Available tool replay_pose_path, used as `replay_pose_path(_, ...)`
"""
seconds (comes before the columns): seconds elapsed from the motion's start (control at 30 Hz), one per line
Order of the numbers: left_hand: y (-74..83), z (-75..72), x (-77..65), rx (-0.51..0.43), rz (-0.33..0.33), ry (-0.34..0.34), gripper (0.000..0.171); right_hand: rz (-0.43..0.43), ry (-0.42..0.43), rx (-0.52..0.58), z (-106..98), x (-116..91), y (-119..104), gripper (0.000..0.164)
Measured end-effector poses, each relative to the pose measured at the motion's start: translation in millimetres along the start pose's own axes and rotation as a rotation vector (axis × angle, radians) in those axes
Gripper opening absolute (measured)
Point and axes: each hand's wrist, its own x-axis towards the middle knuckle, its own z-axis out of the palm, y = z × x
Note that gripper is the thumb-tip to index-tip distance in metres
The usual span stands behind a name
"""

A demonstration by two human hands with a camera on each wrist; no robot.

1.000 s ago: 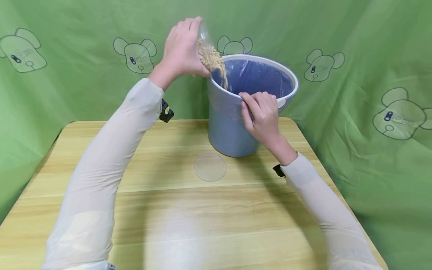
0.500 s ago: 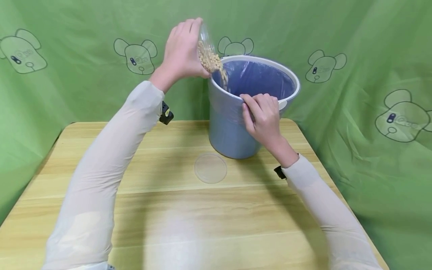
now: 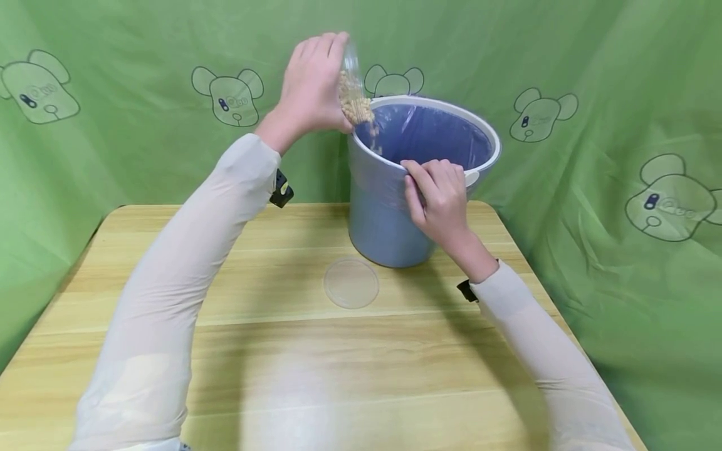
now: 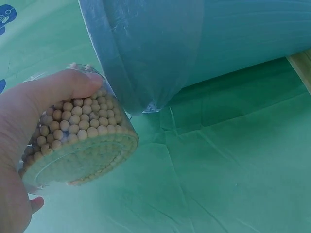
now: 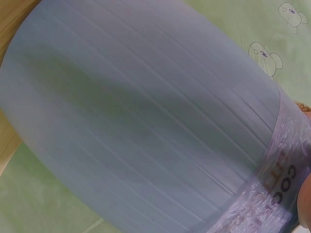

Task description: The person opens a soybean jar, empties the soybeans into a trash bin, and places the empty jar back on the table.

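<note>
My left hand (image 3: 313,88) grips a clear plastic jar (image 4: 80,158) from the side, thumb across its wall. The jar is tipped over the left rim of a blue-grey trash can (image 3: 386,219), its mouth toward the can. Round beige beans (image 4: 85,119), like soybeans, fill much of it, and a thin stream drops inside the can. A thin plastic liner bag (image 5: 272,189) is folded over the can's rim. My right hand (image 3: 442,197) holds the near rim, fingers curled over the edge. The bottom of the can's inside is hidden.
A clear round lid (image 3: 351,284) lies flat on the wood-grain table (image 3: 338,363), in front of the can. The can stands near the table's back right corner. Green cloth (image 3: 141,125) printed with bear heads hangs behind and along both sides.
The left hand and jar have shifted slightly right over the can. The stream of beans has thinned into scattered ones. The right hand keeps its hold on the rim.
</note>
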Motion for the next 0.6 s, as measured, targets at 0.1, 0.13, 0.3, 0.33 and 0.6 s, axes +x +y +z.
replay_pose_path(0.1,1.0,0.1,0.9,0.009,0.005,0.000,0.139,0.002,-0.002,-0.001,0.1,0.3,-0.4,0.026)
replay_pose_path(0.13,1.3,0.1,1.1,0.010,0.006,0.000,0.139,0.003,-0.002,0.000,0.1,0.4,-0.6,0.026)
replay_pose_path(0.3,2.4,1.1,1.7,0.022,0.009,0.002,0.139,0.000,0.002,-0.001,0.2,0.8,-1.4,0.025)
replay_pose_path(0.33,2.6,1.4,1.7,0.023,0.008,0.001,0.139,-0.001,0.002,-0.001,0.2,0.9,-1.5,0.025)
replay_pose_path(0.6,3.6,3.4,0.8,0.012,0.022,0.030,0.139,-0.001,0.002,-0.001,-0.4,1.5,-2.0,0.025)
